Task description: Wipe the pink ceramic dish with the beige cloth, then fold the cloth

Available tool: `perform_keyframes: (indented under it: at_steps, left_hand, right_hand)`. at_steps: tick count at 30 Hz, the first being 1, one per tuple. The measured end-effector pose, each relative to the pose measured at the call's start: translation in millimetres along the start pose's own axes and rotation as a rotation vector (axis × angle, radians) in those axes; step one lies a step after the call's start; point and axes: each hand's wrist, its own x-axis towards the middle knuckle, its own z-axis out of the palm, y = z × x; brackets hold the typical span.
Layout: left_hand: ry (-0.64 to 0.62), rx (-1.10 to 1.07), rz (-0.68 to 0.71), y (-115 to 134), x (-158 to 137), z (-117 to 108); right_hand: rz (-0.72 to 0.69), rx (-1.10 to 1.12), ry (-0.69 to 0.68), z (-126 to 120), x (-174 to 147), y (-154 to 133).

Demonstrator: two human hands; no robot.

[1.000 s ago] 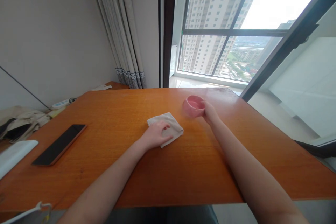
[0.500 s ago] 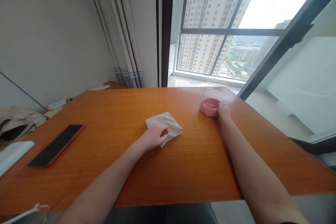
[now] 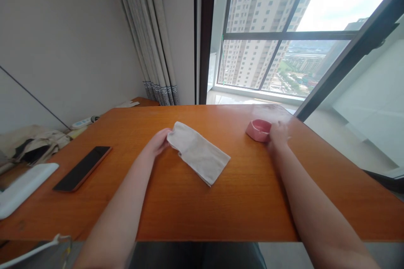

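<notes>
A light grey cloth (image 3: 202, 153), partly unfolded into a long strip, lies slantwise on the wooden table (image 3: 189, 214). Its left end is pinched by my left hand (image 3: 160, 141), with the fingers partly hidden by the cloth. Over on the right stands a pink angular bowl (image 3: 258, 131), upright on the tabletop. My right hand (image 3: 279, 133) is right against the bowl's right side; motion smears its fingers, so their grip does not show.
A black tablet-like slab (image 3: 82, 169) lies on the left of the table, beside a white rounded object (image 3: 27, 187). Farther left are a bundle of fabric (image 3: 34, 143) and a power strip (image 3: 82, 123). A window (image 3: 268, 63) is beyond the far edge.
The cloth has gone from a small folded square to a longer strip. My left hand has moved left to its end. The bowl stays put while the view shifts slightly.
</notes>
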Motion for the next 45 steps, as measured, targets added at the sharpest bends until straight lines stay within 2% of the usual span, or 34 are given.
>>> perform_keyframes:
  at_steps: [2,3,4,5,7,9,12,14,17,18,20,21,23,24,25,27,29,31,33,36,39,40,43,44,45]
  left_hand:
    - [0.205,0.175,0.021,-2.0,7.0,-24.0]
    - [0.287,0.251,0.016,-3.5,9.4,-33.8]
    - [0.347,0.308,0.0,-5.0,11.0,-42.0]
    - [0.372,0.344,-0.027,-6.4,11.7,-48.5]
    - [0.346,0.388,-0.086,-8.0,11.3,-57.4]
    - [0.294,0.486,-0.119,-8.4,9.6,-62.2]
    - [0.224,0.676,-0.089,-7.4,7.2,-64.5]
    - [0.152,0.758,-0.106,-6.3,5.9,-64.5]
    - [-0.041,0.778,-0.249,-3.3,2.0,-64.0]
    - [-0.071,0.773,-0.287,-2.1,0.3,-63.0]
    - [-0.004,0.806,-0.283,-0.1,-3.4,-57.0]
    - [0.095,0.846,-0.224,0.3,-5.0,-50.9]
    - [0.315,0.92,-0.003,-1.4,-7.0,-31.5]
    - [0.371,0.935,0.143,-3.7,-7.4,-18.8]
    - [0.366,0.928,0.289,-7.3,-7.2,-5.2]
    - [0.143,0.889,0.519,-17.4,-5.9,20.7]
    - [-0.077,0.925,0.579,-29.6,-3.5,38.4]
    - [-0.175,1.076,0.503,-40.3,-1.0,45.4]
    - [-0.217,1.283,0.403,-46.9,1.2,44.6]
    - [-0.268,1.48,0.355,-49.1,2.9,39.3]
    - [-0.184,1.499,0.319,-45.2,2.6,32.4]
    - [-0.105,1.496,0.299,-42.7,2.1,29.0]
    - [0.236,1.482,0.215,-31.3,0.0,15.8]
    - [0.308,1.469,0.157,-26.9,-0.7,11.6]
    - [0.326,1.451,0.08,-22.7,-1.3,8.4]
  right_hand:
    - [-0.176,-0.047,0.098,2.0,-20.4,-31.5]
    - [-0.315,-0.058,0.084,5.4,-36.4,-49.8]
    - [-0.431,-0.028,-0.027,10.4,-56.5,-68.2]
    - [-0.509,0.019,-0.195,16.4,-80.3,-85.3]
    - [-0.579,0.063,-0.543,29.4,-134.8,-111.5]
    - [-0.706,-0.025,-0.831,40.1,-186.5,-123.4]
    - [-0.759,-0.282,-0.956,48.5,-229.3,-120.7]
    - [-0.761,-0.416,-0.963,50.3,-227.1,-113.7]
    - [-0.757,-0.508,-0.976,50.4,-193.6,-103.0]
    - [-0.744,-0.531,-0.972,50.2,-180.1,-99.6]
    - [-0.713,-0.583,-0.941,49.9,-157.0,-93.1]
    - [-0.706,-0.61,-0.915,50.0,-149.0,-90.4]
    - [-0.716,-0.641,-0.846,51.4,-142.1,-87.1]
    - [-0.729,-0.635,-0.81,52.8,-143.0,-86.6]
    - [-0.739,-0.618,-0.779,54.8,-146.3,-86.7]
    - [-0.731,-0.569,-0.745,59.7,-157.4,-87.3]
    - [-0.675,-0.558,-0.753,64.2,-169.3,-86.5]
    - [-0.602,-0.607,-0.773,66.7,-177.6,-83.3]
    - [-0.555,-0.676,-0.787,66.7,-181.2,-79.2]
    - [-0.526,-0.759,-0.782,64.3,-181.2,-75.9]
    - [-0.462,-0.817,-0.762,63.0,-180.1,-76.2]
    - [-0.442,-0.827,-0.756,63.0,-180.1,-76.5]
    - [-0.421,-0.827,-0.743,63.6,-180.5,-76.5]
    - [-0.425,-0.82,-0.738,63.9,-180.7,-76.3]
    - [-0.431,-0.81,-0.73,64.2,-180.9,-76.3]
